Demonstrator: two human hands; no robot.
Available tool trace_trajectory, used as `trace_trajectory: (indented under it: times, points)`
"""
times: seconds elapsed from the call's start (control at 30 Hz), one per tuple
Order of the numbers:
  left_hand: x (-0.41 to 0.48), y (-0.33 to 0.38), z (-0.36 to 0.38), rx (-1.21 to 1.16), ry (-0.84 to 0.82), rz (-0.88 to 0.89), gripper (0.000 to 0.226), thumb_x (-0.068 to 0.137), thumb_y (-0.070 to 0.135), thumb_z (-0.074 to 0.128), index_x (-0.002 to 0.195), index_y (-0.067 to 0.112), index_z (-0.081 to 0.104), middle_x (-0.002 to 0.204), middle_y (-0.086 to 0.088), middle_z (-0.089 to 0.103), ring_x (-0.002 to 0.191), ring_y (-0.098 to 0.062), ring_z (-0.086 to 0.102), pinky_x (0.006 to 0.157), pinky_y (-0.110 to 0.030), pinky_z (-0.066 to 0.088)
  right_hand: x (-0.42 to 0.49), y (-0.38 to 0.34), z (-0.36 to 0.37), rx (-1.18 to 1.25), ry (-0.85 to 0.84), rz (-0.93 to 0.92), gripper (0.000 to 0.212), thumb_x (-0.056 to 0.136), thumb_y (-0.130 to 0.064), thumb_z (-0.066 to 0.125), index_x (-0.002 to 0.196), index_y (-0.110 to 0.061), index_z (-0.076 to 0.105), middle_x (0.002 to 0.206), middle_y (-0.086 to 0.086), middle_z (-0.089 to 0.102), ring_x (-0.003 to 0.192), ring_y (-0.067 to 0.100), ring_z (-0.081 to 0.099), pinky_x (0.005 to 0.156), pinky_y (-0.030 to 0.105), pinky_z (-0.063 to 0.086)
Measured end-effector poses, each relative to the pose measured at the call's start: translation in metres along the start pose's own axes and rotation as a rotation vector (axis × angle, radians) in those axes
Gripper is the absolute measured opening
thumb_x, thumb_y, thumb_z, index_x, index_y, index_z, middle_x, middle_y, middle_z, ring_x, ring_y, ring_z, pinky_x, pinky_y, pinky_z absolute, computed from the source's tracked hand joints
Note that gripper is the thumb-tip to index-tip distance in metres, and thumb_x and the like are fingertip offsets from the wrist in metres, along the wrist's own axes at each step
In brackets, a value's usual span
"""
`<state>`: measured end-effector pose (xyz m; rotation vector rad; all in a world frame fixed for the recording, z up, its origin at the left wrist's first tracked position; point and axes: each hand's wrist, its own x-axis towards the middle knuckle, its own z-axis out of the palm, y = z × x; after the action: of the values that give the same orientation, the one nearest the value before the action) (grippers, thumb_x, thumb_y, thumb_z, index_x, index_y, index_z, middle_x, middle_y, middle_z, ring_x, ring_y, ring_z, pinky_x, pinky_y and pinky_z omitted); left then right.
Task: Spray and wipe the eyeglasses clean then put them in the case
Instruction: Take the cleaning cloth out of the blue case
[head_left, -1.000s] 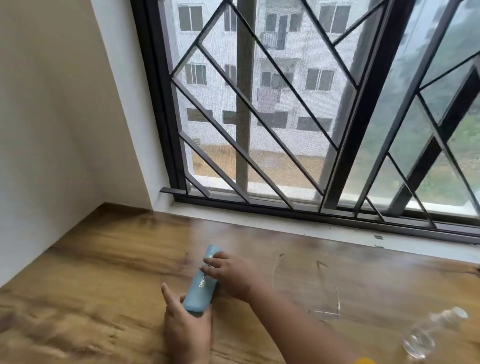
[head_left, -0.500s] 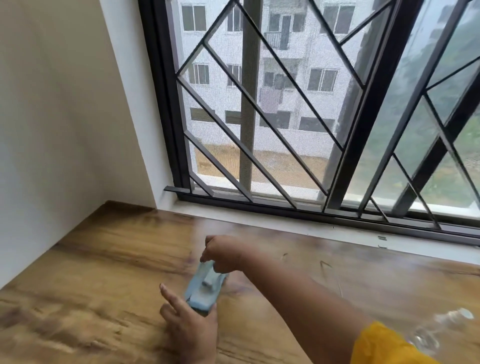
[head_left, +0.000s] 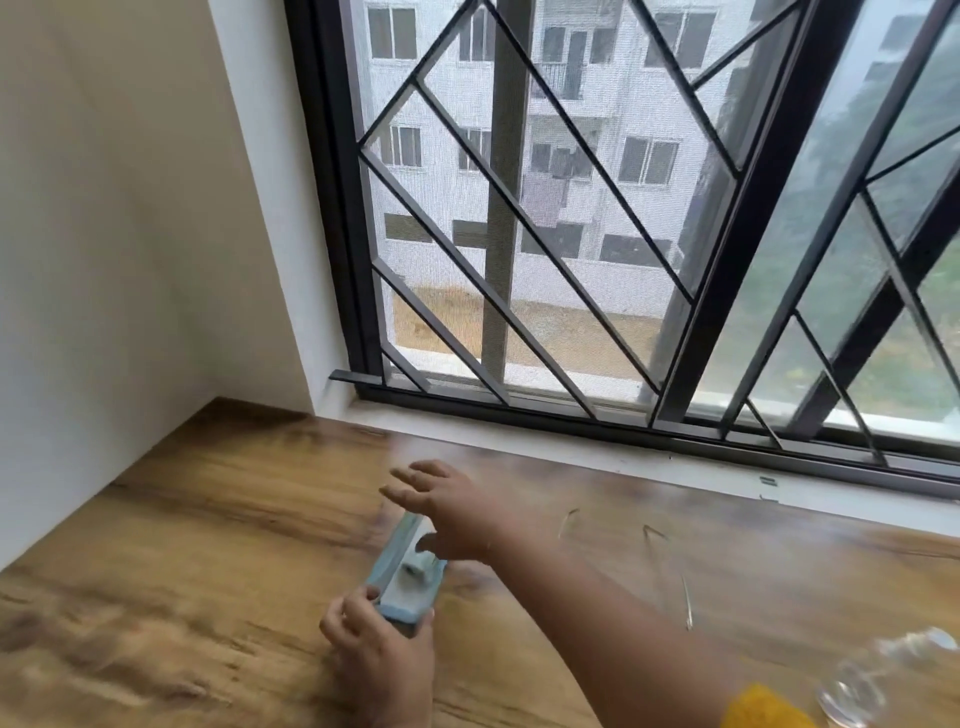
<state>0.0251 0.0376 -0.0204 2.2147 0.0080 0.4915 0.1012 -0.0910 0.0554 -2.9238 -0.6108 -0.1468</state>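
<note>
Clear eyeglasses (head_left: 687, 603) barely show (blurred bottle (head_left: 862, 686) cut off); left hand (head_left: 384, 660) grips the blue case (head_left: 410, 577), right hand (head_left: 457, 512) splayed, released.

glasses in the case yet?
No, the eyeglasses lie on the table, apart from the case that the left hand grips.

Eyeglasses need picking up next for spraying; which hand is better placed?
Probably the right hand: it is open and free, and the eyeglasses lie on its side; the left hand grips the case.
</note>
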Motion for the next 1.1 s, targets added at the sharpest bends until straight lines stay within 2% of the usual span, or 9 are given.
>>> trace_trajectory:
  times: [0.07, 0.13, 0.2, 0.27, 0.4, 0.53, 0.63, 0.8, 1.1]
  points:
    - [0.0, 0.002, 0.0, 0.002, -0.005, 0.011, 0.077, 0.021, 0.001, 0.093, 0.086, -0.004, 0.051, 0.097, -0.031, 0.049, 0.071, -0.042, 0.057, 0.058, -0.048, 0.051, -0.02, -0.005, 0.019, -0.013, 0.35, 0.088, 0.073, 0.057, -0.03, 0.081, 0.121, -0.014, 0.053, 0.123, 0.011, 0.057, 0.11, 0.029, 0.046, 0.095, 0.041, 0.044]
    - [-0.001, 0.001, 0.002, -0.001, -0.013, 0.017, 0.075, 0.023, 0.002, 0.093, 0.085, -0.004, 0.051, 0.096, -0.03, 0.049, 0.069, -0.042, 0.057, 0.056, -0.048, 0.051, -0.034, -0.014, 0.041, -0.052, 0.54, 0.21, 0.046, 0.058, -0.04, 0.076, 0.095, -0.018, 0.06, 0.098, 0.003, 0.061, 0.093, 0.021, 0.043, 0.082, 0.031, 0.04]
    - [0.0, -0.001, 0.003, -0.014, -0.004, 0.028, 0.065, 0.032, 0.003, 0.09, 0.084, -0.003, 0.052, 0.094, -0.027, 0.049, 0.066, -0.04, 0.057, 0.052, -0.046, 0.05, -0.041, -0.025, 0.06, -0.095, 0.52, 0.297, 0.025, 0.062, -0.046, 0.064, 0.071, -0.023, 0.062, 0.08, -0.004, 0.058, 0.083, 0.017, 0.04, 0.072, 0.027, 0.032]
    - [0.0, -0.001, 0.003, -0.008, 0.023, 0.053, 0.048, 0.046, 0.006, 0.084, 0.082, -0.002, 0.054, 0.092, -0.025, 0.05, 0.061, -0.038, 0.056, 0.047, -0.043, 0.048, -0.043, -0.035, 0.069, -0.111, 0.448, 0.394, 0.029, 0.065, -0.049, 0.053, 0.062, -0.023, 0.065, 0.071, -0.008, 0.055, 0.078, 0.015, 0.042, 0.069, 0.026, 0.036]
    - [0.0, -0.002, 0.004, 0.019, 0.07, 0.075, 0.038, 0.06, 0.019, 0.077, 0.082, -0.001, 0.053, 0.092, -0.022, 0.05, 0.059, -0.036, 0.054, 0.045, -0.04, 0.045, -0.04, -0.045, 0.061, 0.042, 0.487, 0.529, 0.021, 0.065, -0.04, 0.06, 0.059, -0.023, 0.07, 0.063, -0.01, 0.053, 0.07, 0.016, 0.053, 0.061, 0.024, 0.048]
    - [-0.002, -0.002, 0.002, 0.028, 0.036, 0.077, 0.053, 0.066, 0.052, 0.063, 0.082, 0.003, 0.053, 0.093, -0.017, 0.049, 0.055, -0.031, 0.052, 0.046, -0.037, 0.042, -0.055, -0.044, 0.041, 0.744, 0.876, 0.886, 0.012, 0.068, -0.024, 0.066, 0.057, -0.023, 0.069, 0.068, -0.004, 0.058, 0.068, 0.017, 0.055, 0.064, 0.026, 0.043]
    - [-0.003, -0.003, 0.004, 0.054, -0.006, 0.049, 0.053, 0.052, 0.03, 0.084, 0.082, 0.002, 0.052, 0.094, -0.02, 0.05, 0.055, -0.034, 0.055, 0.046, -0.039, 0.044, -0.081, -0.041, 0.019, 1.199, 1.057, 1.002, 0.025, 0.072, -0.002, 0.071, 0.055, -0.02, 0.071, 0.063, -0.001, 0.064, 0.063, 0.012, 0.057, 0.061, 0.026, 0.044]
    - [-0.004, -0.002, 0.004, 0.003, -0.098, 0.001, 0.063, 0.038, 0.016, 0.091, 0.083, 0.007, 0.047, 0.096, -0.02, 0.05, 0.055, -0.037, 0.057, 0.046, -0.043, 0.046, -0.123, -0.036, -0.01, 1.368, 1.196, 1.029, 0.025, 0.075, 0.009, 0.066, 0.061, -0.011, 0.071, 0.054, -0.005, 0.063, 0.052, 0.002, 0.054, 0.052, 0.015, 0.044]
    - [-0.003, 0.0, 0.0, 0.006, -0.154, 0.008, 0.068, 0.034, 0.008, 0.092, 0.084, 0.007, 0.046, 0.094, -0.023, 0.051, 0.05, -0.041, 0.058, 0.046, -0.044, 0.047, -0.167, -0.032, -0.018, 1.454, 1.233, 1.154, 0.017, 0.077, 0.004, 0.065, 0.066, -0.007, 0.07, 0.059, 0.003, 0.06, 0.064, 0.019, 0.05, 0.057, 0.027, 0.04]
